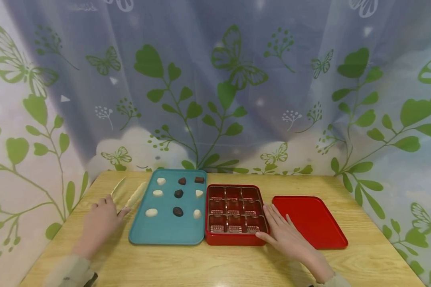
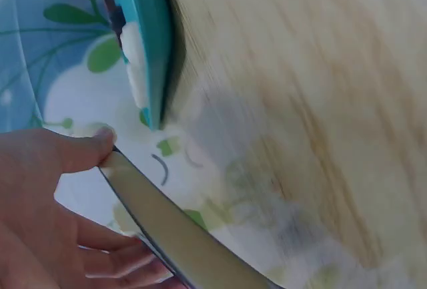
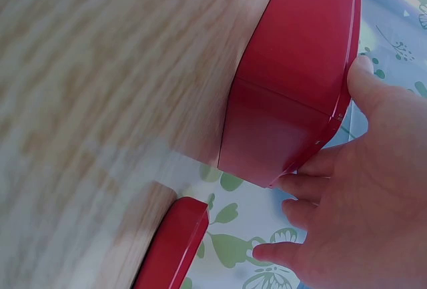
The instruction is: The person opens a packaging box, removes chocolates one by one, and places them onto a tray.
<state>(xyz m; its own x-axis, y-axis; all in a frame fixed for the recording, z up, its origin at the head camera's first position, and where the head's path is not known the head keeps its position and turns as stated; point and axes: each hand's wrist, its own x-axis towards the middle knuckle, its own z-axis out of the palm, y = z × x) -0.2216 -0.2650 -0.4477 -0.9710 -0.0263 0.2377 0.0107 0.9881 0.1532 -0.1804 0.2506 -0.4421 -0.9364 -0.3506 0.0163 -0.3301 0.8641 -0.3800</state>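
Note:
My left hand (image 1: 102,219) holds a pair of pale gold tongs (image 1: 135,195) left of the blue tray, their two arms spread apart. In the left wrist view, the thumb lies on one arm of the tongs (image 2: 170,212). On the blue tray (image 1: 165,235) sit several chocolates in rows, among them a white one (image 1: 151,213) and a dark one (image 1: 178,211). My right hand (image 1: 283,235) rests against the right side of a red box (image 1: 233,240), fingers extended along its rim. A clear divided insert (image 1: 234,212) fills the box, its compartments holding no chocolates.
A red lid (image 1: 310,221) lies on the wooden table (image 1: 176,265) right of the box, close by my right hand. The tray and box stand side by side. Behind the table hangs a curtain (image 1: 201,99) printed with leaves and butterflies.

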